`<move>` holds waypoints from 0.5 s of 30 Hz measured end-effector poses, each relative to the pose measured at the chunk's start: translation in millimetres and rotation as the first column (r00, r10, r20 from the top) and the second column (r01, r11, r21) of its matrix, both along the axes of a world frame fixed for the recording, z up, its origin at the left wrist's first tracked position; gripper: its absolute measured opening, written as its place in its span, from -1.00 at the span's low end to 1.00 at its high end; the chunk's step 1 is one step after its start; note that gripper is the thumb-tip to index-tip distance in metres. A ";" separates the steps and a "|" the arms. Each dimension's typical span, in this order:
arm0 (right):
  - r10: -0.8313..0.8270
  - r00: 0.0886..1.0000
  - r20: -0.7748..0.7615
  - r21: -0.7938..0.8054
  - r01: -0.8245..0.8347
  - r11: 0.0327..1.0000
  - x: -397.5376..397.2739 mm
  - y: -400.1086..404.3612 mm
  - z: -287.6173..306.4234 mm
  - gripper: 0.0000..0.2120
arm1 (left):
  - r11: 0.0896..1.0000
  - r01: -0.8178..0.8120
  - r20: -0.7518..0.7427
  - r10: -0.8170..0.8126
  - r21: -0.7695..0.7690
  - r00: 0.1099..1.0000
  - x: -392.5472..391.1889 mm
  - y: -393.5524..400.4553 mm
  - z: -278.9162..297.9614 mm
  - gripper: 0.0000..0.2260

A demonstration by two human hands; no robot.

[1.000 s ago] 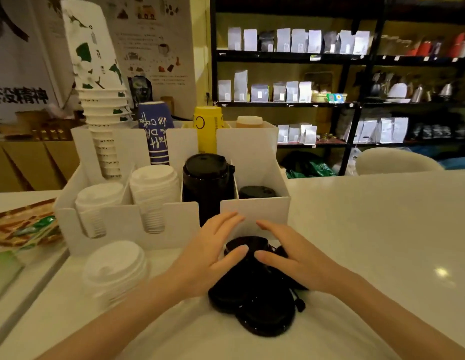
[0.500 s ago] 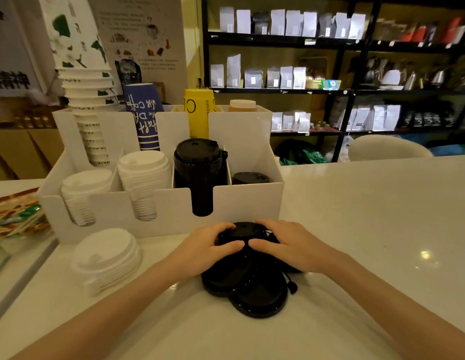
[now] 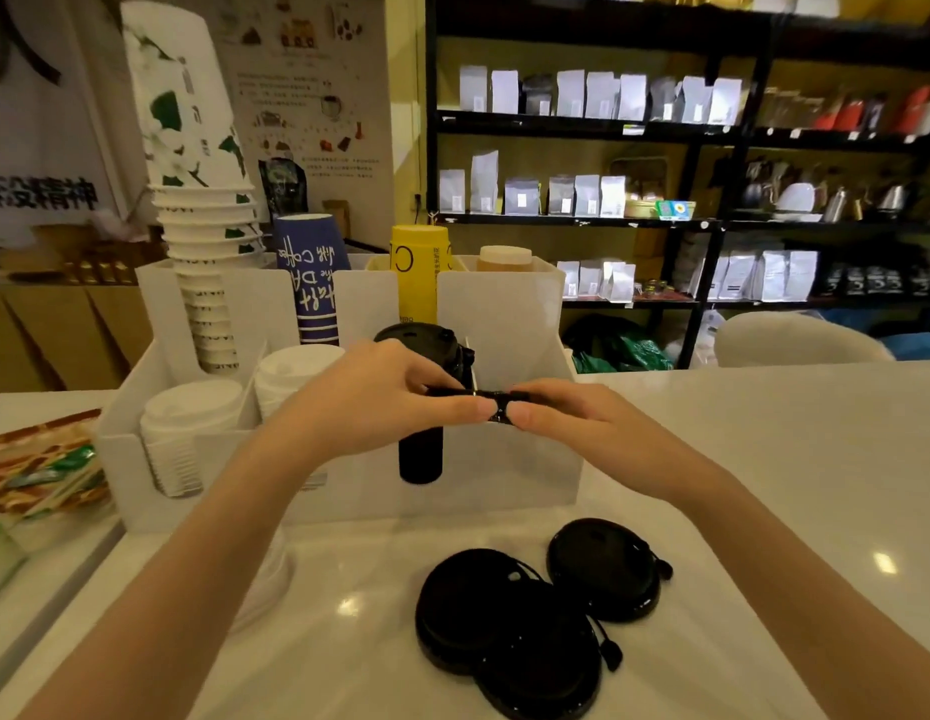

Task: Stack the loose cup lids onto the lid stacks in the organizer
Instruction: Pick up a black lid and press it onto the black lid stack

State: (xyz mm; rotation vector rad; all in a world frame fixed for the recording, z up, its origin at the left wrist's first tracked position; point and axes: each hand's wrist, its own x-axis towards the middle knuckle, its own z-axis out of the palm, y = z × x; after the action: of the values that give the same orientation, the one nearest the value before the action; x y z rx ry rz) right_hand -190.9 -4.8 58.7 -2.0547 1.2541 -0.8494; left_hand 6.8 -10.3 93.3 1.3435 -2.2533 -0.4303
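Both my hands hold one black cup lid [image 3: 478, 393] edge-on above the front wall of the white organizer [image 3: 504, 480]. My left hand [image 3: 385, 402] pinches its left side and my right hand [image 3: 561, 418] its right side. Just behind my left hand stands the tall black lid stack [image 3: 420, 454] in its slot. Two white lid stacks [image 3: 185, 433] [image 3: 291, 371] fill the left slots. Three loose black lids [image 3: 504, 615] lie overlapping on the white counter in front. A loose pile of white lids [image 3: 265, 584] sits partly hidden under my left forearm.
Paper cup stacks [image 3: 203, 241], a blue cup [image 3: 309, 283] and a yellow cup [image 3: 420, 272] stand in the organizer's back row. Packets lie on a tray [image 3: 37, 470] at the left. Dark shelves [image 3: 660, 215] with bags rise behind the counter [image 3: 764, 485].
My hands have lifted one black lid off the loose pile and raised it to the organizer's front wall. The remaining black lids stay on the counter.
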 end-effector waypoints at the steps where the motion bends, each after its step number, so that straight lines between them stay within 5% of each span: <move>1: 0.002 1.000 0.026 -0.029 -0.001 1.000 2.5 -2.8 6.3 -0.49 | 1.000 -0.006 -0.029 0.005 -0.029 1.000 3.3 2.1 7.0 -0.49; 7: -0.062 0.975 0.215 -0.211 0.108 0.971 18.9 -29.0 26.6 -0.44 | 0.949 -0.113 -0.184 0.059 -0.295 0.981 14.6 -8.8 9.5 -0.50; 11: -0.103 0.928 0.358 -0.275 0.210 0.938 34.2 -49.7 13.5 -0.55 | 0.909 -0.223 -0.314 0.110 -0.351 0.943 13.4 -24.8 -6.4 -0.49; 15: -0.120 0.935 0.334 -0.264 0.214 0.940 45.9 -66.1 -5.9 -0.63 | 0.890 -0.303 -0.313 0.196 -0.342 0.929 14.0 -43.1 -25.4 -0.51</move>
State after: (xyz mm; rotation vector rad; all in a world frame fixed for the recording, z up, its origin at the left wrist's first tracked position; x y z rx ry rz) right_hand -145.1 -70.9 52.9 -1.9460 1.1918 -1.4621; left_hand 20.9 -53.4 67.9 1.2578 -1.7896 -0.0637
